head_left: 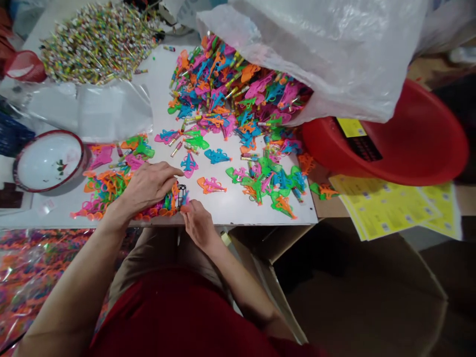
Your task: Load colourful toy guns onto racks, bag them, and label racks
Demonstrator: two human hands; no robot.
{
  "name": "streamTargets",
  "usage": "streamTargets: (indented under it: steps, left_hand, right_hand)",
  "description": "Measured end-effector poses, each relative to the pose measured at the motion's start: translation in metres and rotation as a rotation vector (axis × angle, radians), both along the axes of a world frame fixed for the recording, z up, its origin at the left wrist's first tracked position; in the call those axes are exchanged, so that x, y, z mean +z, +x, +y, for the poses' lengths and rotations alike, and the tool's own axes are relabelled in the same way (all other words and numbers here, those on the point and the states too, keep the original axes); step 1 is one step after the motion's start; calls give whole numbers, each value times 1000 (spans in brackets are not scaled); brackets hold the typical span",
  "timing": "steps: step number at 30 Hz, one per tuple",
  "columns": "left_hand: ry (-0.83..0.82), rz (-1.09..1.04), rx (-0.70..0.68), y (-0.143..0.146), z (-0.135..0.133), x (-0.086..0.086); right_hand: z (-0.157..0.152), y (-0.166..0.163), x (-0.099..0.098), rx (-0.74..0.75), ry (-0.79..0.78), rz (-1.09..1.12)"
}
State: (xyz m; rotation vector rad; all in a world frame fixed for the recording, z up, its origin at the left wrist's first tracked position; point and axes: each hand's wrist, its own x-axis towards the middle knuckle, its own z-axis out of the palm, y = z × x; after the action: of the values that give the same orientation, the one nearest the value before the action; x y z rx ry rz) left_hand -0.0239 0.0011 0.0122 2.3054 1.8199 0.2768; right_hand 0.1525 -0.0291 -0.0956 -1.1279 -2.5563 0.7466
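Observation:
Along the table's front edge, small coloured plastic toys stand packed in a tight row, their orange and pink round tips facing me. My left hand lies over the right part of this row, palm down, fingers stretched to the right. A small black frame-like piece shows at the row's right end, between my hands. Beside it, my right hand is closed with its fingertips on a plastic toy, mostly hidden. Loose toys in pink, orange and blue lie just beyond my hands.
A big heap of toys spills from a white plastic bag. Small tubes are piled at the back left, near clear bags. An enamel bowl stands left; a red basin and yellow sheets lie right.

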Motion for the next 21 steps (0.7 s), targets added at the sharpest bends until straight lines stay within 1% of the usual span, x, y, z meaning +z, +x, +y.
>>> streamTargets:
  steps: [2,4,8,10,12,15,17,19,21]
  left_hand:
    - [3,-1,8,1,0,0]
    - [2,-8,18,1,0,1]
    - [-3,7,36,3,-1,4]
    - [-7,14,37,3,-1,5]
    - [-16,15,43,4,0,5]
    - [-30,18,58,5,1,6]
    - [-36,16,62,5,1,6]
    - [-37,17,61,6,1,7]
    - [-30,19,59,6,0,8]
  right_hand:
    - [3,-3,2,37,7,-44]
    - [9,-2,2,62,-2,-36]
    - [20,6,-4,89,-105,115]
    - [21,9,-5,75,-135,166]
    - [20,9,-3,82,-103,111]
    - [16,4,8,158,-18,-70]
    - [14,1,14,187,7,-146]
    - [13,-1,17,176,10,-175]
    - [12,0,16,151,0,-165]
